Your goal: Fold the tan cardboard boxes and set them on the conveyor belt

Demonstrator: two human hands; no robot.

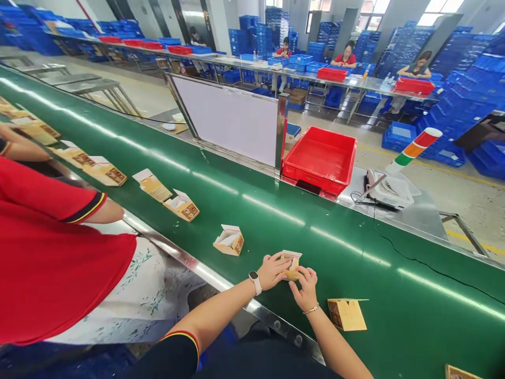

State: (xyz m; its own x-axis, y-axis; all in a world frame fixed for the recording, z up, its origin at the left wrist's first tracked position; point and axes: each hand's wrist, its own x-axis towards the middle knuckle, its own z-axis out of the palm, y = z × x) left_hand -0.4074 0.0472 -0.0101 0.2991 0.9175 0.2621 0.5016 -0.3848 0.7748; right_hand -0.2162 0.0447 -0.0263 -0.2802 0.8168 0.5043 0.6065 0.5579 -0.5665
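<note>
A small tan carton [292,263] with an open white flap sits on the green conveyor belt [276,221] right in front of me. My left hand [272,270], with a watch on the wrist, grips its left side. My right hand [304,288], wearing a thin bracelet, pinches its right side. A closed tan carton [347,314] lies on the belt just right of my right wrist. Further left on the belt lie an open carton [229,240], another open one [182,205] and several flat or half-folded ones.
A person in a red shirt [47,252] stands close on my left, arm at the belt's edge. Behind the belt stand a white board [231,118], a red tray [320,159], a small machine [390,190] and a signal light [414,150]. Other people sit at a far table among blue crates.
</note>
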